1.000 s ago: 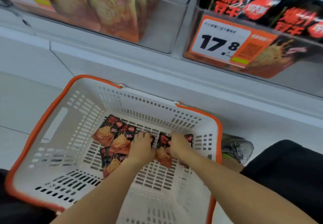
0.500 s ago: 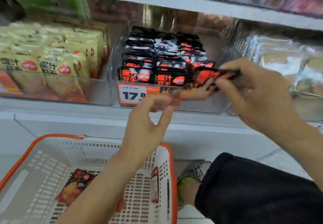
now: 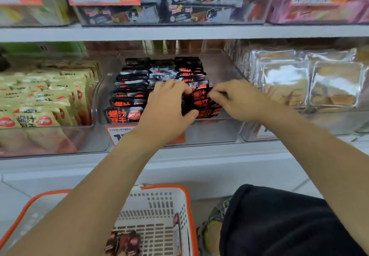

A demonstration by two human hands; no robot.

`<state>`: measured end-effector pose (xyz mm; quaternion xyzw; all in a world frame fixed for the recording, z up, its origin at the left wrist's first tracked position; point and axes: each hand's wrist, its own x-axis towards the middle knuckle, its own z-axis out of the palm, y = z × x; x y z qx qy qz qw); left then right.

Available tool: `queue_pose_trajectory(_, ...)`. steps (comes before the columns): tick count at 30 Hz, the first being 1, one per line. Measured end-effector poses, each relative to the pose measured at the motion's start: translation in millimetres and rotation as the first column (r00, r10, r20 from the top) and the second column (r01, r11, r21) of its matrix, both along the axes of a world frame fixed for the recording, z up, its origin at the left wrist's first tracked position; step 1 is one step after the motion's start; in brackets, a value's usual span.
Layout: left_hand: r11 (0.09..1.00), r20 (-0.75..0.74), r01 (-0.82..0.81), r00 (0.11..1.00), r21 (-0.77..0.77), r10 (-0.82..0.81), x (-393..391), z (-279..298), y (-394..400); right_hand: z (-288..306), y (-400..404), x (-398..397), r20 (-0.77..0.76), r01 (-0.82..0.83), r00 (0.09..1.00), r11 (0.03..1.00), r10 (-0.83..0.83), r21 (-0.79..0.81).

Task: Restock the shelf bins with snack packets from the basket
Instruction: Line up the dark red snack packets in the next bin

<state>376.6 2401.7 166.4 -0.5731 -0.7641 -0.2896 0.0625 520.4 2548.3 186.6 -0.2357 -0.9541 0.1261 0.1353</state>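
left hand (image 3: 167,110), right hand (image 3: 237,100) | both grip packets (image 3: 201,104) (black, red lettering) | over bin (image 3: 229,76)

head view, facing shelf (image 3: 179,33), close

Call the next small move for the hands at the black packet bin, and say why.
Probably seat the packets, then let go. Both the left hand and right hand grip black-and-red packets at the front right of the clear bin, where that row looks unfinished. More packets wait in the basket.
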Motion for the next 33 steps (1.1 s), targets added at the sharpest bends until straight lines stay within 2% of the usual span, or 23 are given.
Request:
queue_pose_trajectory(4,0.991,0.007,0.034,0.999,-0.127,-0.033,-10,3,8,5,-1,-4,0.168,0.099,0.983,0.989,-0.08,-0.111)
queue_pose_trajectory(9,0.987,0.024,0.08,0.997,-0.14,-0.077,-13,4,13,12,-2,-10,0.315,0.286,0.932,0.898,-0.179,-0.333)
queue_pose_trajectory(13,0.988,0.034,0.082,0.996,-0.134,-0.078,-13,2,13,9,-2,-12,0.152,0.287,0.957,0.706,-0.249,-0.647)
queue_pose_trajectory(16,0.99,0.056,0.086,0.995,-0.112,-0.08,-14,2,12,14,-4,-9,-0.021,0.162,0.932,0.467,-0.363,-0.869)
queue_pose_trajectory(18,0.988,0.075,0.104,0.993,-0.117,-0.096,-15,4,9,15,-5,-7,-0.089,0.074,0.913,0.377,-0.397,-0.923)
queue_pose_trajectory(19,0.984,0.076,0.116,0.991,-0.132,-0.106,-15,5,8,14,-6,-7,-0.107,0.065,0.907,0.387,-0.408,-0.92)
queue_pose_trajectory(20,0.982,0.071,0.121,0.991,-0.148,-0.111,-15,7,7,12,-7,-7,-0.117,0.08,0.905,0.435,-0.409,-0.897)
queue_pose_trajectory(23,0.987,0.051,0.093,0.995,-0.13,-0.087,-16,9,8,6,-11,-9,-0.112,0.168,0.921,0.641,-0.373,-0.748)
queue_pose_trajectory(26,0.994,-0.005,0.038,0.999,-0.101,-0.039,-18,10,16,1,-12,-15,-0.098,0.285,0.933,0.877,-0.346,-0.386)
queue_pose_trajectory(27,0.995,-0.051,0.018,0.998,-0.102,-0.023,-18,11,19,-1,-12,-17,-0.089,0.299,0.937,0.908,-0.337,-0.293)
queue_pose_trajectory(29,0.995,-0.143,-0.023,0.99,-0.094,0.01,-17,12,28,-1,-9,-23,-0.044,0.313,0.942,0.92,-0.332,-0.237)
queue_pose_trajectory(33,0.976,-0.264,-0.124,0.962,-0.18,0.074,-17,11,45,4,-5,-38,0.172,0.354,0.934,0.876,-0.314,-0.328)
